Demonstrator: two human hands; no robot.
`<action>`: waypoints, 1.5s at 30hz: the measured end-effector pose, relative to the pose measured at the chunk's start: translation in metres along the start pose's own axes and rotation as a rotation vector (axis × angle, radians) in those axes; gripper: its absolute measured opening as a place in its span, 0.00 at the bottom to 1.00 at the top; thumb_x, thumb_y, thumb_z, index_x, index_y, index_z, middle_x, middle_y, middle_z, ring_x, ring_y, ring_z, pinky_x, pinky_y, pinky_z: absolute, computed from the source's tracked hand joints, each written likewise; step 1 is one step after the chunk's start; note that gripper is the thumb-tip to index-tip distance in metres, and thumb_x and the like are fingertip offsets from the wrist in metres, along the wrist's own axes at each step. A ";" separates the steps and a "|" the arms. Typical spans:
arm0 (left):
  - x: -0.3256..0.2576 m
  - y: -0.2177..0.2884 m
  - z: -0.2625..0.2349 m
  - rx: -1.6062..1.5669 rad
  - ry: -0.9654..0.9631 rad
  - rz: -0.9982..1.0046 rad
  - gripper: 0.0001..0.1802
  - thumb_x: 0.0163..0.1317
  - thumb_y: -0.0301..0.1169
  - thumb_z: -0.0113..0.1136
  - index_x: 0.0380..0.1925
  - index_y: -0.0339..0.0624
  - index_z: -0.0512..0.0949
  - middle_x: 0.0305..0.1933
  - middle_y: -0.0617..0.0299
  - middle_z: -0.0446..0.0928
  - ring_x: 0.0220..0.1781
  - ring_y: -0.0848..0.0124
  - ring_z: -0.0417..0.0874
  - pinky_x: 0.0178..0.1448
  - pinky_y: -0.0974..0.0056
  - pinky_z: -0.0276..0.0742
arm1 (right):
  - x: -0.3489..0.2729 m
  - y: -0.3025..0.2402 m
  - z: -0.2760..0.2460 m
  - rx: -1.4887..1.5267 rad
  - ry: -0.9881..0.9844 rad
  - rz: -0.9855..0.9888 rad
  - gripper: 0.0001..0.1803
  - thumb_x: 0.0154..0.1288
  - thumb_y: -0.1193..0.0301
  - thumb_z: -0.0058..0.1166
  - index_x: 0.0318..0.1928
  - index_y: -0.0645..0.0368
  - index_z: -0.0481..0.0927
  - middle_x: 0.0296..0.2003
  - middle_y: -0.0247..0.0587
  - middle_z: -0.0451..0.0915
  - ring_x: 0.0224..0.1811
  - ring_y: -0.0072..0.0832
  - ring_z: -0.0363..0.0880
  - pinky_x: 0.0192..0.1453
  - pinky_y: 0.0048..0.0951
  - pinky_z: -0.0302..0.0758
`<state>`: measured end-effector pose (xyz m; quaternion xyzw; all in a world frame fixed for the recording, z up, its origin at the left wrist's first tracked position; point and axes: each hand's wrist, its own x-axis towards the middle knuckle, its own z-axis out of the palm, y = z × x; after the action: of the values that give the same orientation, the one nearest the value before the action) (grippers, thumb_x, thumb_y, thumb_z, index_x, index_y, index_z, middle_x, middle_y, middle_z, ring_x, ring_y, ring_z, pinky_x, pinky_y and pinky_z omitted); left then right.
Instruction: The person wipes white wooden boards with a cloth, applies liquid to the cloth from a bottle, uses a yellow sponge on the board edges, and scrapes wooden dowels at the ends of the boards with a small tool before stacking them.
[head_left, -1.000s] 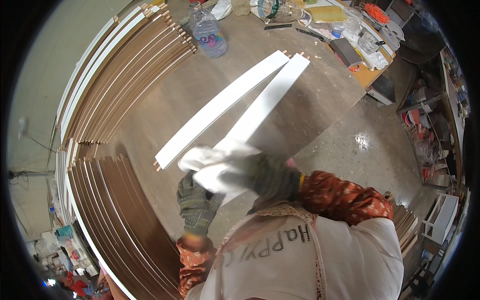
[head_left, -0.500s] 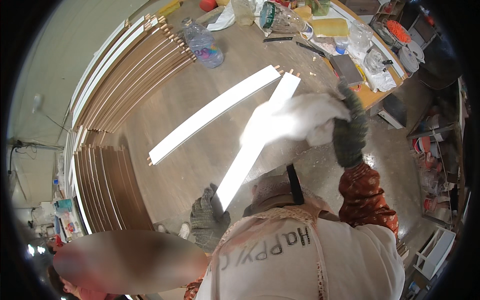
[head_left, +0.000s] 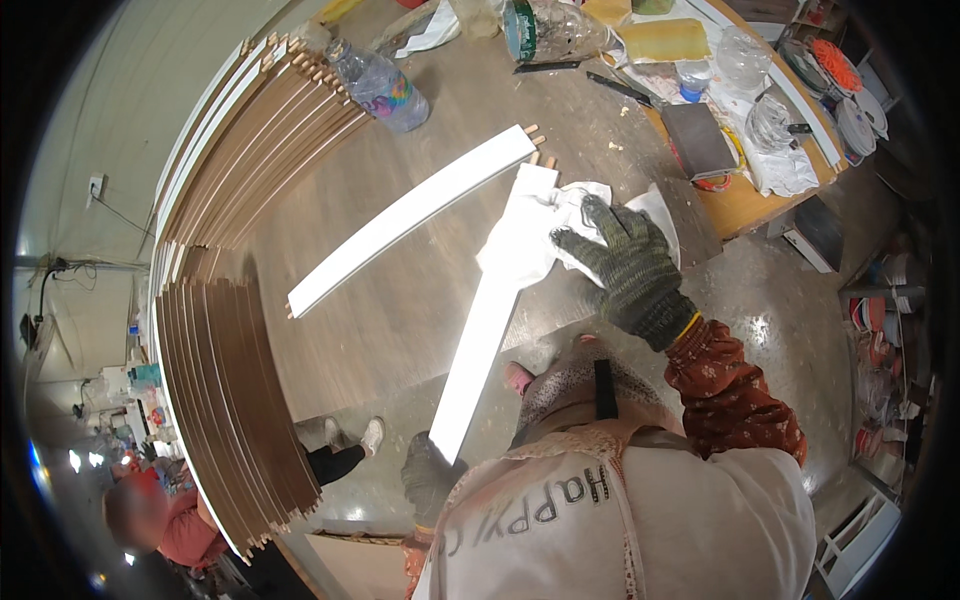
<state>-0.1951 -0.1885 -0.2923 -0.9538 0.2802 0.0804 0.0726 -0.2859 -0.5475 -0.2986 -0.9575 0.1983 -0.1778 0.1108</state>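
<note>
My right hand (head_left: 625,268), in a dark knit glove, presses a white cloth (head_left: 545,225) flat onto the far half of a long white panel (head_left: 480,345). Its fingers are spread over the cloth. My left hand (head_left: 430,478), also gloved, grips the near end of that same panel at the table's edge. A second white panel (head_left: 410,220) with wooden dowels at its end lies just to the left, apart from both hands.
Stacks of brown-edged panels (head_left: 235,370) fill the left side of the wooden table (head_left: 400,320). A plastic bottle (head_left: 380,85) lies at the back. Tools, bottles and a yellow block crowd a bench (head_left: 740,200) at the right. Another person (head_left: 150,515) is at lower left.
My right hand has gone from near my body, up into the air with the cloth, and down onto the panel's far half. My left hand stays at the panel's near end.
</note>
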 end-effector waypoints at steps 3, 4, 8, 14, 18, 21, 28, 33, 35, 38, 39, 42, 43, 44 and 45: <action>-0.008 -0.007 0.007 -0.060 -0.026 -0.071 0.34 0.42 0.32 0.66 0.54 0.45 0.68 0.49 0.48 0.73 0.52 0.53 0.74 0.55 0.53 0.70 | 0.002 0.014 0.012 0.142 0.229 0.064 0.19 0.56 0.63 0.59 0.51 0.39 0.80 0.52 0.38 0.76 0.51 0.35 0.74 0.59 0.41 0.69; -0.010 -0.011 0.008 -0.083 -0.029 -0.094 0.34 0.41 0.32 0.66 0.54 0.45 0.68 0.50 0.48 0.73 0.53 0.53 0.74 0.56 0.53 0.70 | 0.005 0.021 0.013 0.189 0.356 0.063 0.18 0.57 0.64 0.59 0.50 0.41 0.81 0.49 0.38 0.77 0.50 0.35 0.75 0.58 0.40 0.70; -0.014 -0.030 0.010 -0.185 -0.062 -0.206 0.36 0.41 0.31 0.67 0.55 0.44 0.68 0.54 0.47 0.72 0.57 0.53 0.74 0.59 0.55 0.70 | 0.011 0.040 -0.011 0.391 0.471 0.239 0.14 0.61 0.69 0.55 0.49 0.50 0.80 0.44 0.41 0.81 0.49 0.37 0.76 0.56 0.39 0.73; 0.005 -0.067 0.033 -0.663 0.066 -0.217 0.39 0.38 0.29 0.68 0.57 0.40 0.68 0.53 0.49 0.77 0.55 0.56 0.77 0.57 0.59 0.74 | 0.048 0.072 0.011 -0.027 0.646 0.358 0.20 0.62 0.68 0.53 0.56 0.48 0.75 0.53 0.47 0.75 0.53 0.43 0.74 0.57 0.41 0.72; -0.019 -0.080 0.008 -0.499 0.060 -0.223 0.33 0.38 0.26 0.67 0.51 0.37 0.71 0.40 0.55 0.80 0.42 0.63 0.81 0.46 0.60 0.77 | 0.050 0.034 0.053 -0.097 0.285 0.378 0.24 0.63 0.65 0.49 0.61 0.44 0.71 0.60 0.47 0.70 0.58 0.43 0.71 0.60 0.39 0.69; -0.065 -0.105 0.025 -0.655 0.249 -0.460 0.29 0.40 0.30 0.65 0.48 0.40 0.73 0.36 0.53 0.79 0.37 0.62 0.82 0.43 0.59 0.77 | 0.057 -0.053 0.093 -0.148 0.009 0.054 0.25 0.64 0.65 0.43 0.63 0.39 0.70 0.67 0.30 0.64 0.70 0.33 0.58 0.67 0.38 0.63; -0.112 -0.145 0.018 -0.998 0.528 -0.591 0.26 0.45 0.24 0.62 0.48 0.40 0.70 0.34 0.62 0.75 0.33 0.72 0.76 0.39 0.66 0.74 | 0.065 -0.182 0.064 1.033 -0.201 -0.155 0.23 0.62 0.63 0.58 0.58 0.51 0.74 0.51 0.44 0.78 0.45 0.31 0.81 0.51 0.34 0.79; -0.156 -0.165 0.064 -0.801 0.752 -0.649 0.24 0.43 0.28 0.65 0.45 0.39 0.75 0.34 0.62 0.80 0.34 0.68 0.81 0.38 0.65 0.77 | 0.102 -0.132 0.083 0.822 0.412 0.136 0.18 0.63 0.67 0.56 0.55 0.50 0.76 0.46 0.39 0.78 0.40 0.27 0.79 0.44 0.29 0.78; -0.163 -0.171 0.083 -0.558 0.825 -0.775 0.23 0.42 0.31 0.67 0.43 0.41 0.76 0.33 0.62 0.80 0.33 0.67 0.82 0.38 0.65 0.78 | 0.097 -0.140 0.104 1.175 0.240 0.444 0.15 0.67 0.70 0.51 0.54 0.51 0.76 0.40 0.39 0.80 0.33 0.25 0.80 0.35 0.23 0.78; -0.154 -0.174 0.088 -0.463 0.874 -0.782 0.22 0.42 0.31 0.66 0.42 0.41 0.77 0.31 0.61 0.80 0.32 0.66 0.82 0.38 0.64 0.79 | 0.087 -0.203 0.155 0.412 0.233 -0.118 0.15 0.67 0.70 0.47 0.53 0.52 0.76 0.43 0.43 0.81 0.41 0.31 0.81 0.47 0.32 0.78; -0.152 -0.175 0.085 -0.447 0.892 -0.770 0.22 0.42 0.31 0.66 0.42 0.42 0.77 0.31 0.61 0.80 0.31 0.66 0.82 0.38 0.64 0.79 | 0.080 -0.241 0.189 0.429 0.275 -0.359 0.15 0.66 0.68 0.48 0.51 0.55 0.77 0.40 0.45 0.81 0.39 0.34 0.80 0.47 0.34 0.78; -0.151 -0.178 0.082 -0.396 0.913 -0.729 0.21 0.43 0.31 0.65 0.42 0.43 0.78 0.30 0.61 0.80 0.31 0.66 0.82 0.39 0.63 0.79 | 0.024 -0.364 0.197 0.674 -0.109 -0.830 0.14 0.65 0.65 0.49 0.48 0.55 0.79 0.36 0.45 0.81 0.38 0.38 0.80 0.47 0.35 0.77; -0.146 -0.178 0.082 -0.396 0.920 -0.689 0.21 0.43 0.31 0.65 0.42 0.43 0.78 0.29 0.60 0.80 0.30 0.66 0.82 0.39 0.62 0.79 | -0.008 -0.375 0.178 0.653 -0.314 -0.928 0.13 0.64 0.65 0.50 0.48 0.48 0.80 0.37 0.42 0.81 0.41 0.37 0.80 0.47 0.36 0.77; -0.142 -0.179 0.080 -0.416 0.902 -0.653 0.21 0.43 0.31 0.65 0.42 0.43 0.78 0.29 0.60 0.80 0.30 0.66 0.82 0.39 0.62 0.79 | -0.030 -0.381 0.158 0.652 -0.440 -0.869 0.15 0.64 0.63 0.51 0.51 0.41 0.80 0.40 0.42 0.81 0.46 0.36 0.80 0.50 0.38 0.77; -0.137 -0.180 0.085 -0.459 0.850 -0.619 0.21 0.43 0.32 0.65 0.41 0.44 0.78 0.29 0.60 0.80 0.30 0.66 0.82 0.39 0.62 0.79 | -0.032 -0.380 0.123 0.497 -0.780 -0.764 0.18 0.65 0.60 0.51 0.54 0.42 0.79 0.44 0.45 0.81 0.50 0.36 0.79 0.54 0.40 0.75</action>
<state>-0.2198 0.0482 -0.3316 -0.9313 -0.0321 -0.2763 -0.2352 -0.1369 -0.1758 -0.3126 -0.9011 -0.2627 0.1183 0.3240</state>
